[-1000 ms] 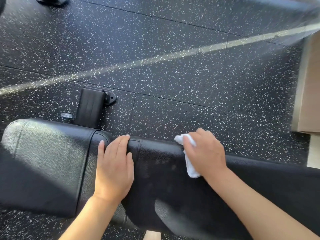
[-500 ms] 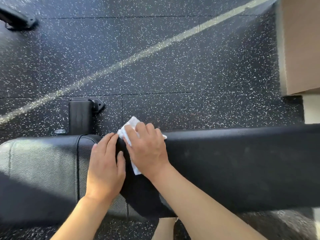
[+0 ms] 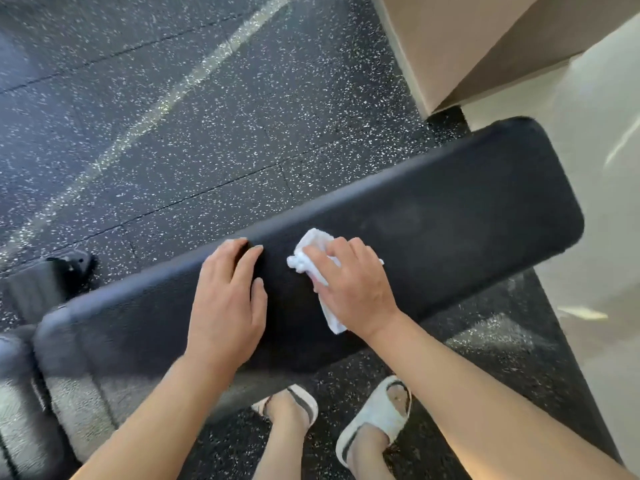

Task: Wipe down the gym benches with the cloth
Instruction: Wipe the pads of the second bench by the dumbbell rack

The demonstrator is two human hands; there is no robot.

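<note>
A long black padded gym bench (image 3: 450, 216) runs from lower left to upper right across the view. My right hand (image 3: 349, 289) presses a crumpled white cloth (image 3: 313, 249) flat onto the pad near its middle; part of the cloth sticks out past my fingers and below my wrist. My left hand (image 3: 228, 299) lies palm down on the pad just left of the cloth, fingers reaching the far edge. The bench's second pad (image 3: 17, 393) shows blurred at the far left.
Black speckled rubber floor (image 3: 207, 116) lies beyond the bench. A black bench foot (image 3: 52, 275) sits on it at left. A beige wall corner (image 3: 467, 46) and pale floor (image 3: 588, 237) lie past the bench's right end. My feet in white sandals (image 3: 374, 420) stand below.
The view has swung right and the bench's right end has come into sight. Both hands have shifted right along the pad, the right one carrying the cloth away from the seam.
</note>
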